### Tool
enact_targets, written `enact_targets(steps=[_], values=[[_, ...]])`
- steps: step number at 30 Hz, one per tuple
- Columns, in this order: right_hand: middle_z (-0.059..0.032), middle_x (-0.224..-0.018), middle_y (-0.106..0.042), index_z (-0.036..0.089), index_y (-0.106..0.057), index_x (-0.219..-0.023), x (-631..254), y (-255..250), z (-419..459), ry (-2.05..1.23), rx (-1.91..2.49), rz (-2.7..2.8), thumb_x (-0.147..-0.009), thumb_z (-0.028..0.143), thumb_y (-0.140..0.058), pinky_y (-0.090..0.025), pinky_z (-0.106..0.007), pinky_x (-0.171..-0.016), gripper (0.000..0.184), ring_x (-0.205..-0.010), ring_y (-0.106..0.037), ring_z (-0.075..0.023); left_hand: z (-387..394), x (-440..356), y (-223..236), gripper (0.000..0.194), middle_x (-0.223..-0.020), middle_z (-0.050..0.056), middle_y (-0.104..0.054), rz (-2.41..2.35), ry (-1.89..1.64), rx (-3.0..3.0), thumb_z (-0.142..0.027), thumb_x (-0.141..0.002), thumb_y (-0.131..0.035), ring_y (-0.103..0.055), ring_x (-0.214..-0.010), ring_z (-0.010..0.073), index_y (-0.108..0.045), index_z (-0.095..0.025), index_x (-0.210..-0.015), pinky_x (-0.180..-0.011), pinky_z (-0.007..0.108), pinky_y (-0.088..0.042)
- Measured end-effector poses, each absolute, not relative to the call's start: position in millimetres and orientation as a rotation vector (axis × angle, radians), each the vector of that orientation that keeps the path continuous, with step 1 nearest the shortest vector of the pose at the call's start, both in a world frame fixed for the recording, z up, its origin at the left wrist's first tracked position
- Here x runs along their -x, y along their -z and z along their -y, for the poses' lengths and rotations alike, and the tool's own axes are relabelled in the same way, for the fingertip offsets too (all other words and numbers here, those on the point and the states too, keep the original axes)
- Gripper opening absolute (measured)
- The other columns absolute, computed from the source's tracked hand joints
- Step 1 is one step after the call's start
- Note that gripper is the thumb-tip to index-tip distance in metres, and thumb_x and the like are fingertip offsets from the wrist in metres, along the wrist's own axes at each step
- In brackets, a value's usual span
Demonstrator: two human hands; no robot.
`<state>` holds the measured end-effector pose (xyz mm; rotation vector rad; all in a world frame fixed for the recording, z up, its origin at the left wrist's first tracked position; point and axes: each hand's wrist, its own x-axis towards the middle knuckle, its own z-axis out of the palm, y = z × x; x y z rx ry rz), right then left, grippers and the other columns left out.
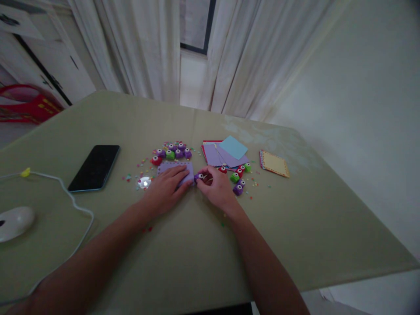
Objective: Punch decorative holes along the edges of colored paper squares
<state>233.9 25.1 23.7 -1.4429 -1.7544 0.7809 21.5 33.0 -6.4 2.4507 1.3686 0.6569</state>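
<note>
My left hand (166,189) lies flat, fingers stretched, on a lilac paper sheet (170,167) in the middle of the table. My right hand (216,188) is closed around a small purple craft punch (198,176) at the sheet's right edge. A row of small punches (173,153), purple, green and red, sits just beyond the sheet. More punches (236,177) lie to the right of my right hand.
A stack of coloured papers (226,153) and a yellow card (274,163) lie further right. A black phone (95,167) rests to the left, with a white mouse (15,221) and cable (70,197) near the edge. Paper bits (139,168) are scattered on the olive table (197,245).
</note>
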Motion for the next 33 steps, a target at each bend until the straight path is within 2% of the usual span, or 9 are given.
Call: enact_targets(steps=[10,16,21,27,33], values=[[-0.0019,-0.088,-0.072,0.021,-0.066,-0.100,-233.7,-20.6,-24.9,-0.796,1.395,1.750,-0.084,0.023,-0.070,-0.056,-0.029,-0.072,0.017,-0.077,-0.068,-0.0176,-32.2,-21.7,6.4,0.057,-0.157,0.013,-0.061,-1.370,-0.678,-2.431,-0.056,-0.111,-0.038,-0.056,-0.145,0.0325,-0.067,-0.020,-0.145,-0.125,0.054,-0.040],[-0.0020,-0.089,-0.073,0.019,-0.069,-0.102,-239.1,-23.3,-26.4,-0.818,1.349,1.837,-0.084,0.018,-0.070,-0.055,-0.029,-0.076,0.018,-0.080,-0.068,-0.0179,-33.2,-22.2,6.4,0.058,-0.155,0.016,-0.062,-1.369,-0.656,-2.471,-0.048,-0.113,-0.033,-0.057,-0.144,0.0326,-0.067,-0.014,-0.144,-0.124,0.054,-0.042],[-0.0034,-0.095,-0.075,0.018,-0.073,-0.100,-243.2,-24.3,-27.4,-0.774,1.318,1.957,-0.084,0.013,-0.070,-0.054,-0.030,-0.080,0.018,-0.083,-0.068,-0.0175,-33.8,-22.0,8.2,0.053,-0.155,0.015,-0.062,-1.380,-0.669,-2.458,-0.046,-0.111,-0.037,-0.057,-0.143,0.0338,-0.067,-0.017,-0.144,-0.124,0.056,-0.042],[-0.0052,-0.100,-0.078,0.017,-0.077,-0.107,-244.3,-23.9,-27.8,-0.822,1.297,2.000,-0.087,0.013,-0.074,-0.055,-0.030,-0.082,0.021,-0.085,-0.071,-0.0178,-33.7,-21.7,9.2,0.050,-0.156,0.014,-0.061,-1.402,-0.675,-2.455,-0.045,-0.108,-0.041,-0.055,-0.144,0.0352,-0.066,-0.021,-0.145,-0.125,0.057,-0.041],[-0.0080,-0.109,-0.081,0.016,-0.079,-0.114,-245.7,-21.9,-28.8,-0.892,1.259,1.969,-0.091,0.014,-0.074,-0.059,-0.033,-0.090,0.023,-0.094,-0.075,-0.0193,-34.1,-20.9,9.6,0.052,-0.156,0.016,-0.061,-1.395,-0.653,-2.503,-0.044,-0.109,-0.040,-0.056,-0.143,0.0342,-0.065,-0.015,-0.145,-0.124,0.054,-0.043]])
